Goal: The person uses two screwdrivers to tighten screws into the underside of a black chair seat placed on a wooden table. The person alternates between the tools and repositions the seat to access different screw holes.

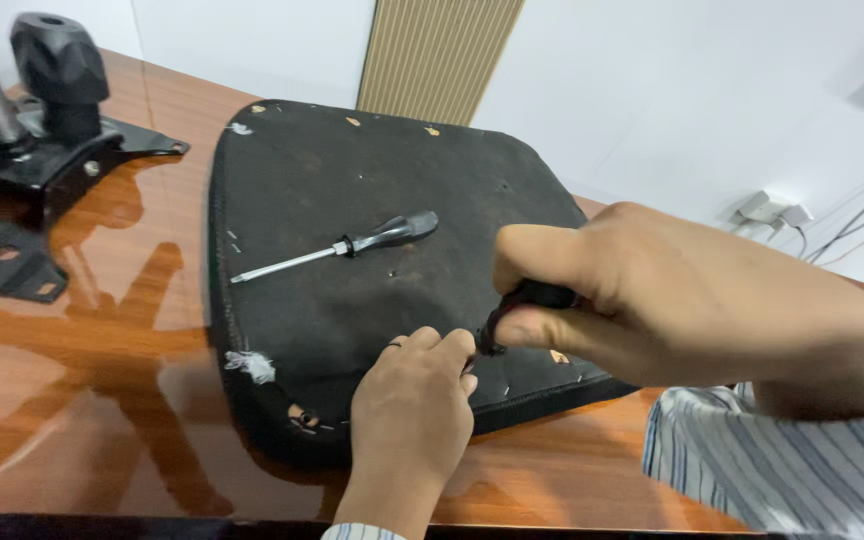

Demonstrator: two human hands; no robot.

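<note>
My right hand (692, 300) has its grip closed on a black tool handle (537, 295), rigid, probably light. Just below it, my left hand (417, 390) pinches fabric on the upturned seat cushion (352, 180).

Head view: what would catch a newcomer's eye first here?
The large black seat cushion lying underside up on the glossy wooden table dominates the middle. At its near edge the right hand grips a black tool handle, with the left hand pressed beside it. A spare screwdriver lies on the cushion, and a black metal chair mechanism sits far left.
</note>
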